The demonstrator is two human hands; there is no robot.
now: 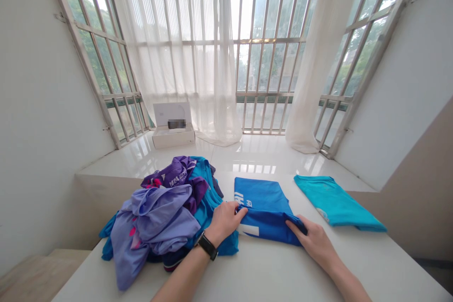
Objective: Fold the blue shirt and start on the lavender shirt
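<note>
A blue shirt [264, 193] with white lettering lies partly folded on the white table, a fold running across its middle. At the left end of that fold, my left hand [226, 219] pinches the cloth between thumb and fingers; a black watch is on its wrist. My right hand [313, 240] grips the right end of the fold, thumb on top and fingers partly hidden. Left of the blue shirt is a loose heap of clothes, with a lavender garment [159, 219] in front and a purple shirt [177, 174] behind. A folded teal shirt [339, 203] lies to the right.
The white table [255, 276] meets a glossy window ledge [226, 155] at the back. On the ledge stands an open white box [173, 138] with a dark item in it. Sheer curtains [212, 80] hang before barred windows. Walls close in both sides.
</note>
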